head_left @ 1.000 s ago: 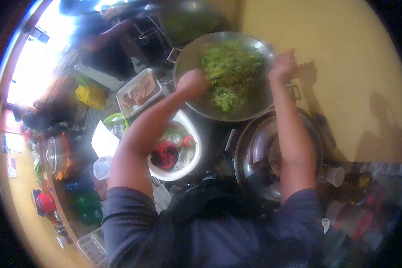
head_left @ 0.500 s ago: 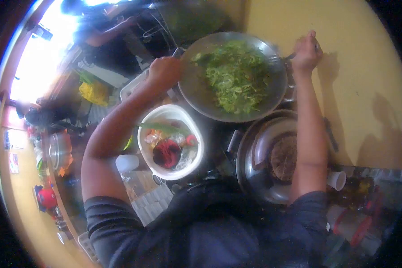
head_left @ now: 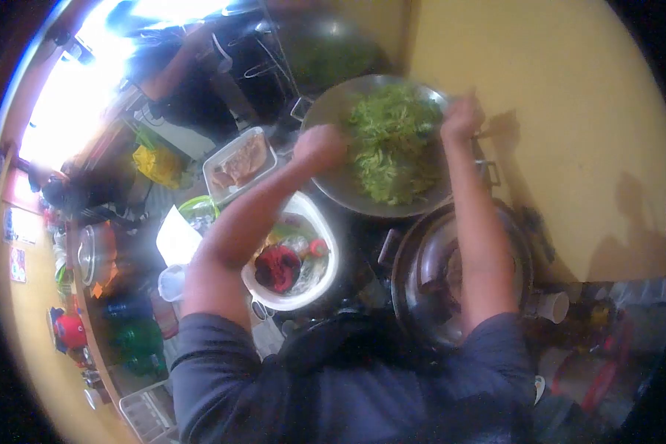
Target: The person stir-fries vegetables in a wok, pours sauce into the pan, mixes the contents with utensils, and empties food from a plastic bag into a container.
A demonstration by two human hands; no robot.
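Observation:
A wide metal wok (head_left: 329, 174) holds a heap of shredded green leaves (head_left: 396, 140). My left hand (head_left: 322, 148) is closed in a fist over the wok's left side; what it grips is hidden by the fingers and blur. Over the right rim, my right hand (head_left: 462, 120) is also closed. It grips a thin metal cooking utensil, seen better half a second ago and now smeared by motion. The leaves between the hands look blurred on top.
A lidded pot (head_left: 422, 296) stands under my right forearm. Left of it sits a white bin (head_left: 327, 277) with scraps. A white tray of meat (head_left: 240, 164) lies beyond my left forearm. Another person's arm (head_left: 174, 74) shows at upper left. A yellow wall (head_left: 570, 133) rises at right.
Both hands have come closer together over the wok, the left moving right and down, the right moving left and down. The view has shifted, bringing the meat tray into sight.

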